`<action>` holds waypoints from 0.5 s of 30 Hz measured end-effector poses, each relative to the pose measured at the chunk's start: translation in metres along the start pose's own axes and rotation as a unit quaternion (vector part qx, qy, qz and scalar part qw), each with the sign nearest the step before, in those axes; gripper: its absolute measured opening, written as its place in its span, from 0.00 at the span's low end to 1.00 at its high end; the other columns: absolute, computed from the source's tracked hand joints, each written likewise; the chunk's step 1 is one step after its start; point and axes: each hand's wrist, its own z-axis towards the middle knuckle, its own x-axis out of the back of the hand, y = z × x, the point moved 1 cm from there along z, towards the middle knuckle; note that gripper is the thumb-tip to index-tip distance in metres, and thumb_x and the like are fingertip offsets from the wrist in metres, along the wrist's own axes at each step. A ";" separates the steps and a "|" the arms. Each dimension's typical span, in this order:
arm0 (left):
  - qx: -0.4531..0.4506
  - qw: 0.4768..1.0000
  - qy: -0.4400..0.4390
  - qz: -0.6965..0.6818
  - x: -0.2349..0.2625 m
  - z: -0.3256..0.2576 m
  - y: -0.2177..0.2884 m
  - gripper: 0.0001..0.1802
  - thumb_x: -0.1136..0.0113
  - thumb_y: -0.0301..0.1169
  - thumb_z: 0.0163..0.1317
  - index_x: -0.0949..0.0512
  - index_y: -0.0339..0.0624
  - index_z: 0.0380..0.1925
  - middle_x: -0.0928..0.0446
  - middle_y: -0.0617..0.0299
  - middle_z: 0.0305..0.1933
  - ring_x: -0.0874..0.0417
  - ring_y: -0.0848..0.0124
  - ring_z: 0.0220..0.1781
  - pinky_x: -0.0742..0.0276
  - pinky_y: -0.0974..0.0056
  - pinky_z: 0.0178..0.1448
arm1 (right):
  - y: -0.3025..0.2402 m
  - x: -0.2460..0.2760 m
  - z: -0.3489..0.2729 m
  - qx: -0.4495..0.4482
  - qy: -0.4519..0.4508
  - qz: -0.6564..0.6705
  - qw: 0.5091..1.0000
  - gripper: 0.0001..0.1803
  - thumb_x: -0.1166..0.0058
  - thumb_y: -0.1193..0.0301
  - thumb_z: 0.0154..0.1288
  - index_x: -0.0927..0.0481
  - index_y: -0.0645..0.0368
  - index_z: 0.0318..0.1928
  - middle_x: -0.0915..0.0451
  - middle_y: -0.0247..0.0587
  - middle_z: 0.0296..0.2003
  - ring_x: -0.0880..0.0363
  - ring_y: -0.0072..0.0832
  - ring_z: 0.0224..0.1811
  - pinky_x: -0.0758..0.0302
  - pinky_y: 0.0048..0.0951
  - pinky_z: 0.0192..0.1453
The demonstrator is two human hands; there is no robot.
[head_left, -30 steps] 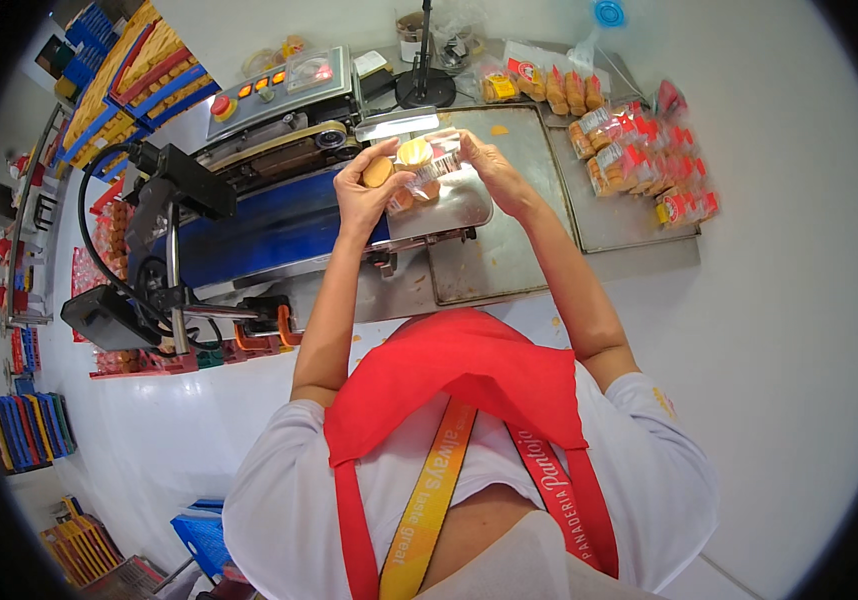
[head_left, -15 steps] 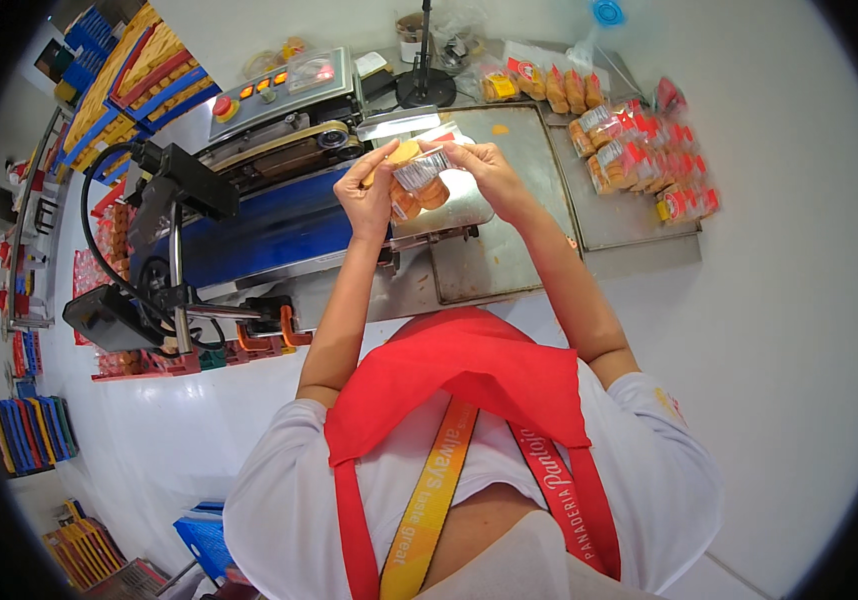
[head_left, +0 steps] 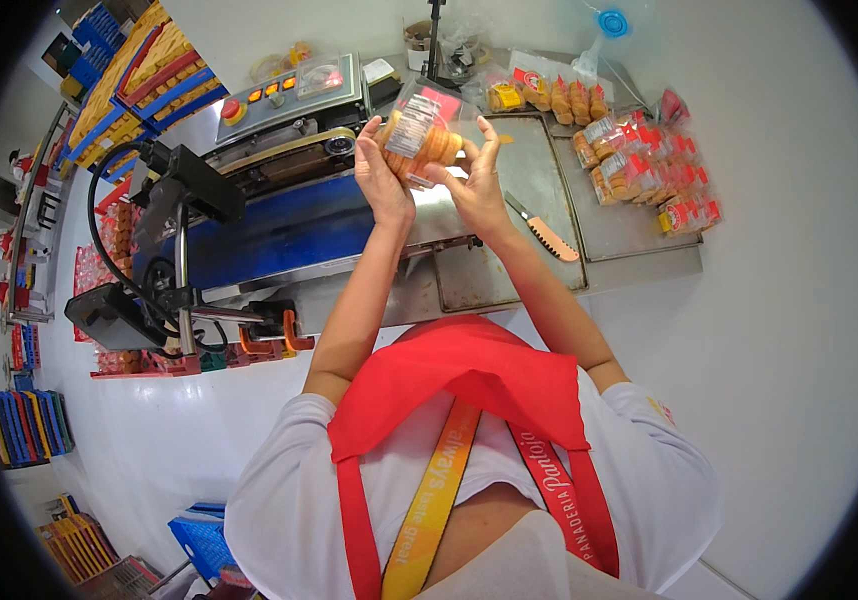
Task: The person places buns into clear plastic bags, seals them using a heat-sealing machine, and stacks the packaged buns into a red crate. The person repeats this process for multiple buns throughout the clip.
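Observation:
A clear plastic bag of round biscuits (head_left: pixel 439 147), with a printed white label and a patch of red, is held up over the end of the sealing machine. My left hand (head_left: pixel 383 182) grips its left side, the thumb lying against the biscuits. On the other side my right hand (head_left: pixel 479 187) supports the bag's lower right part between thumb and fingers. The bag is tilted, its flat upper end pointing away from me. Below and right of my right hand, a knife (head_left: pixel 553 241) with a peach-coloured handle lies on the metal tray (head_left: pixel 464 280).
A machine with a blue conveyor belt (head_left: pixel 269 230) and a control panel (head_left: pixel 284 95) stands at left, a black device on a bracket (head_left: pixel 189 185) before it. Several filled biscuit bags (head_left: pixel 639 160) lie at right. A black stand (head_left: pixel 433 50) rises behind my hands.
The bag has been turned so its label faces up and its top end points away. My right hand has shifted from the upper edge to the bag's side. The knife now shows.

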 end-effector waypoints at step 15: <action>-0.273 0.826 -0.047 0.490 0.011 -0.006 0.013 0.15 0.42 0.33 0.63 0.20 0.38 0.48 0.24 0.52 0.51 0.22 0.66 0.52 0.27 0.63 0.54 | 0.021 0.009 0.026 0.186 0.105 -0.214 0.953 0.09 0.42 0.73 0.60 0.26 0.64 0.38 0.23 0.50 0.41 0.22 0.44 0.46 0.23 0.37 0.47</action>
